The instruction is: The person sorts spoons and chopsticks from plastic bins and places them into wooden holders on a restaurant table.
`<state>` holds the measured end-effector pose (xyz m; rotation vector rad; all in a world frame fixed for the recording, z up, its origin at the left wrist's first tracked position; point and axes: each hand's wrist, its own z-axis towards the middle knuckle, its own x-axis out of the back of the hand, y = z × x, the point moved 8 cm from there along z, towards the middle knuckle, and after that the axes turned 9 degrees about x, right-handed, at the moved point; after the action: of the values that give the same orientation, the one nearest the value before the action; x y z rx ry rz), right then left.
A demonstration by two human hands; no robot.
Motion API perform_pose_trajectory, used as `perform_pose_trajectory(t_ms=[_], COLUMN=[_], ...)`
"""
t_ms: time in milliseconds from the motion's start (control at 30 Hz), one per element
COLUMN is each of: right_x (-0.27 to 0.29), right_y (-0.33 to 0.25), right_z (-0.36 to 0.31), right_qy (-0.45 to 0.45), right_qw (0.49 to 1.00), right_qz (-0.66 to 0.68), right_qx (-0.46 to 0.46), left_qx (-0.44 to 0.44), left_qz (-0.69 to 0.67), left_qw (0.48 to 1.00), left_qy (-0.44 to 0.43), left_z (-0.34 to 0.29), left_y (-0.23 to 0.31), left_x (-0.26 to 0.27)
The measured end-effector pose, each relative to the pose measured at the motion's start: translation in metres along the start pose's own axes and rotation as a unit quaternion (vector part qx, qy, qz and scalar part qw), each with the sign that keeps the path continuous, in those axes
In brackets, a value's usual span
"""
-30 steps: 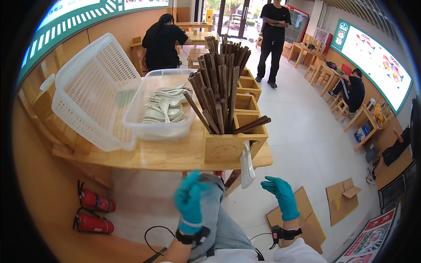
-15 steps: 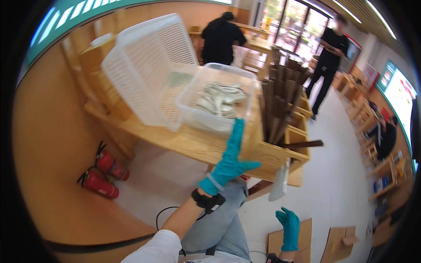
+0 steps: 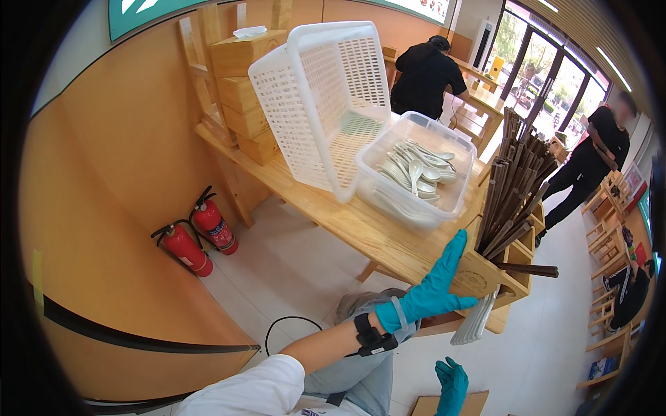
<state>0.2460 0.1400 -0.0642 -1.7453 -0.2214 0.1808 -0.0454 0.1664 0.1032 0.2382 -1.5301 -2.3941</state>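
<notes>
From 12 o'clock round to 4, on the worktop [image 3: 388, 239]: basket [image 3: 291, 139], tub [image 3: 413, 216] of spoons [image 3: 418, 168], wooden box [image 3: 479, 273].
At 4, the left hand [image 3: 429, 291] is spread at the box's near face, contact unclear; a flat, light palm would probably steady it best. At 5, the right hand [image 3: 451, 386] is loosely open, seemingly empty. Mind the white stack [image 3: 477, 320] at 4 and leaning chopsticks [image 3: 517, 186] at 3: a jolt could spill them.
</notes>
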Motion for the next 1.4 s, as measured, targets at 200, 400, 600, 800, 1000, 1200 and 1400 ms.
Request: perform_pose_trajectory(t_ms=[200, 400, 600, 800, 1000, 1200, 1400], right_x=[-0.032, 0.004, 0.008, -0.020, -0.024, -0.021, -0.020], right_y=[-0.047, -0.047, -0.025, -0.033, -0.034, -0.032, -0.030], right_z=[-0.023, -0.032, -0.021, -0.018, -0.019, -0.020, -0.022], right_qy=[-0.071, -0.014, -0.048, -0.054, -0.063, -0.056, -0.066], right_qw=[0.996, 0.999, 0.998, 0.998, 0.997, 0.998, 0.997], right_qz=[0.026, -0.008, 0.011, 0.018, 0.023, 0.025, 0.038], right_qx=[0.046, 0.052, 0.047, 0.032, 0.041, 0.028, 0.016], left_qx=[0.004, -0.101, -0.040, -0.013, 0.040, 0.049, -0.019], left_qz=[-0.030, 0.292, 0.257, 0.274, 0.300, 0.303, 0.176], left_qw=[0.999, 0.836, 0.831, 0.849, 0.848, 0.845, 0.893], left_qy=[-0.014, 0.453, 0.493, 0.451, 0.434, 0.437, 0.414], left_z=[-0.007, -0.057, -0.011, 0.039, 0.083, 0.109, 0.094], left_y=[-0.001, 0.069, 0.015, -0.020, -0.048, -0.063, -0.028], left_x=[0.018, 0.169, 0.314, 0.340, 0.370, 0.384, 0.366])
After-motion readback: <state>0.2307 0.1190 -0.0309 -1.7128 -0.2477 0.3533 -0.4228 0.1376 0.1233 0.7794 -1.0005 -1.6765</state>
